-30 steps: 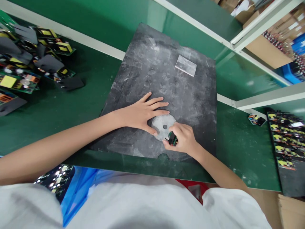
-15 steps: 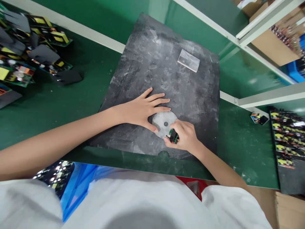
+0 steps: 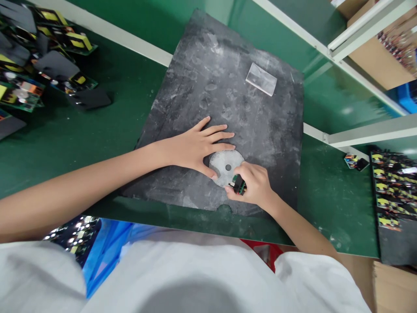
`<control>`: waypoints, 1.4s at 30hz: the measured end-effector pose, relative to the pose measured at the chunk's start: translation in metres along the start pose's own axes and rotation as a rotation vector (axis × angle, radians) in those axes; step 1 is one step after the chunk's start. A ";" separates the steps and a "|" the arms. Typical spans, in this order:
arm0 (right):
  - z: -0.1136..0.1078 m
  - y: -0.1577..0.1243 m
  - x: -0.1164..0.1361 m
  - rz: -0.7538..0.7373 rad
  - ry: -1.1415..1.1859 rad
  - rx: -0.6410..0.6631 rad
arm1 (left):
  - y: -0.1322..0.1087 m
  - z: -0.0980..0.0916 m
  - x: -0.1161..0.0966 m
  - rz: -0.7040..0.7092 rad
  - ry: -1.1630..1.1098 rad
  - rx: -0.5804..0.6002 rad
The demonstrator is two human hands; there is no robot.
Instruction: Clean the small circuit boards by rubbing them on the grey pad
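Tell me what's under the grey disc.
The grey disc lies flat on the scuffed dark mat. The left hand rests at its left edge; the right hand, gripping a small green board, covers its near rim. Whatever is directly beneath is hidden.

1. I'm looking at an electronics assembly workshop, a production line.
2. Heaps of populated circuit boards lie on the green counter at far left, and rows of boards lie at right.
3. A scuffed dark work mat covers the counter's middle.
4. White shelf rails and a cardboard box of parts stand far right.
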State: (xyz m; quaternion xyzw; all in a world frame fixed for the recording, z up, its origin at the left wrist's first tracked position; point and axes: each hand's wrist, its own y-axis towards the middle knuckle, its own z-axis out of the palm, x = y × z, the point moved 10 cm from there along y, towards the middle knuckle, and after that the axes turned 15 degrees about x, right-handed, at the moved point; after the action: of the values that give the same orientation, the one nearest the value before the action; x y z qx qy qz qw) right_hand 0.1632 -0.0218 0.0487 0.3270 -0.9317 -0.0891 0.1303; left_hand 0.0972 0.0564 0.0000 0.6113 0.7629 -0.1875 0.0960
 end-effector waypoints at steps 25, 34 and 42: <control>0.001 -0.002 -0.001 -0.007 -0.005 0.002 | 0.002 0.000 0.000 -0.003 -0.033 -0.008; 0.000 -0.002 -0.001 -0.001 -0.003 0.001 | 0.002 0.001 0.002 0.005 -0.052 -0.021; 0.000 -0.002 -0.001 -0.003 -0.005 0.000 | 0.002 -0.002 0.001 0.024 -0.103 -0.055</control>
State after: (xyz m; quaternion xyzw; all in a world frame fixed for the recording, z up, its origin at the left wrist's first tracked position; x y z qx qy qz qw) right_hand 0.1653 -0.0227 0.0484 0.3283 -0.9315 -0.0900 0.1277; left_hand 0.0992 0.0588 0.0009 0.6070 0.7545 -0.1965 0.1539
